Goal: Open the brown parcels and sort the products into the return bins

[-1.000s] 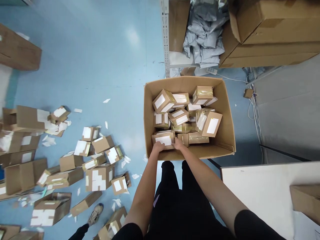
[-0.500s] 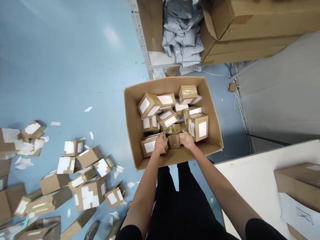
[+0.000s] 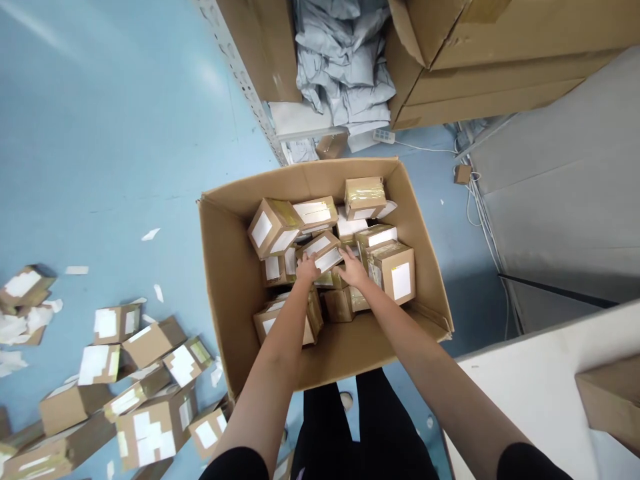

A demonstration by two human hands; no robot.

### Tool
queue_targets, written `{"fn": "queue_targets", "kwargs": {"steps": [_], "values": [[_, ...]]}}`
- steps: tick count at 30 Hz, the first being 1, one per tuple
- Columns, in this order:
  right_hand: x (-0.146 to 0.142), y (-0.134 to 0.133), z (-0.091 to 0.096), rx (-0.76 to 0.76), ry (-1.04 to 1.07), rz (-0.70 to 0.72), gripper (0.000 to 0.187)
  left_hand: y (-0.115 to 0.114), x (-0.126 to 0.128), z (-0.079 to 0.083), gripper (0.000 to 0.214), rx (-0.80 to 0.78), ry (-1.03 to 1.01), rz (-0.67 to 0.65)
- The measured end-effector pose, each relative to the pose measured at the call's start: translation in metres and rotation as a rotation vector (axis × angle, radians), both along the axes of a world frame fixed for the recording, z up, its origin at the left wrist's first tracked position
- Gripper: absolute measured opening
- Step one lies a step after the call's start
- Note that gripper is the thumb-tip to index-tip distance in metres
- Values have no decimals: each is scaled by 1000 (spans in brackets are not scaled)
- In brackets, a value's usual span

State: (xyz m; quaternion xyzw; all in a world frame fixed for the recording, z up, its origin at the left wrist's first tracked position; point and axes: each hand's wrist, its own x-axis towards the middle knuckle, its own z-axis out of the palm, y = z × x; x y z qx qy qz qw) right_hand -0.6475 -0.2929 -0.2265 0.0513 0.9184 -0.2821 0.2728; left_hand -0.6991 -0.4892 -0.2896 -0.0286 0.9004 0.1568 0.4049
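Observation:
A big open cardboard carton (image 3: 225, 267) stands on the blue floor in front of me, filled with several small taped brown boxes with white labels. Both my arms reach down into it. My left hand (image 3: 307, 268) and my right hand (image 3: 353, 270) close on the two ends of one small labelled box (image 3: 323, 252) in the middle of the pile. A larger labelled box (image 3: 395, 270) sits just right of my right hand.
Many small labelled boxes (image 3: 150, 407) and paper scraps lie scattered on the floor at lower left. A metal shelf (image 3: 250, 87) with grey mailer bags (image 3: 345, 67) and big cartons (image 3: 490, 60) stands behind. A white table (image 3: 530, 400) with a box (image 3: 610, 397) is at lower right.
My hands left the boxes at the carton's near edge and moved deeper, to a small box in the middle. The view shifted closer over the carton.

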Motion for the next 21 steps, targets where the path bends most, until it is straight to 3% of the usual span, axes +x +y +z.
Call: {"fn": "queue_targets", "kwargs": {"steps": [6, 13, 17, 21], "values": [[-34, -11, -53, 105, 4, 123, 79, -18, 11, -45, 98, 65, -121, 171], [-72, -25, -106, 197, -119, 210, 79, -17, 19, -58, 81, 183, -38, 357], [-63, -34, -107, 232, -83, 148, 73, -9, 18, -47, 70, 165, 34, 424], [-44, -40, -75, 273, 18, 102, 70, -8, 22, -13, 64, 149, 172, 424]]}}
